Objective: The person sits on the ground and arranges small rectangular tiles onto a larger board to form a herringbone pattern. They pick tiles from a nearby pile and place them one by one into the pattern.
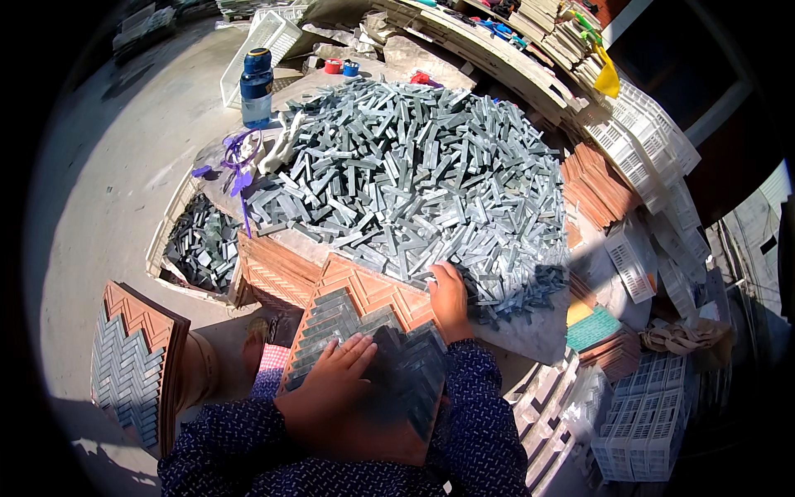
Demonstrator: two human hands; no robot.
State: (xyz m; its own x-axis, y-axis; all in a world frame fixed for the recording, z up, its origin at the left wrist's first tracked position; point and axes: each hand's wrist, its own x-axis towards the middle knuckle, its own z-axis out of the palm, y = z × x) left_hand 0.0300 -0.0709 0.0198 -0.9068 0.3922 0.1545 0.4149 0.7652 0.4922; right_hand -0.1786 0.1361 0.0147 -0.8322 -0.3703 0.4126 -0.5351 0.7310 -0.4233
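Note:
A tilted orange-brown herringbone mould tray [373,282] leans in front of me. Dark grey stone strips [344,319] fill its lower part in a zigzag, while orange slots show bare along the top. My left hand [339,381] lies flat on the laid strips, fingers stretched out. At the tray's upper right edge is my right hand [450,302], its fingers bent together beside the pile; what they hold, if anything, is hidden. Beyond the tray spreads a large heap of loose grey stone strips [414,166] on a table.
On the left stands a stack of filled mould trays [128,364]. A crate of dark stone pieces [203,244] sits near the table. A blue bottle [257,91], purple scissors-like item [240,178] and white gloves [286,145] lie behind it. White plastic baskets [646,414] are stacked at right.

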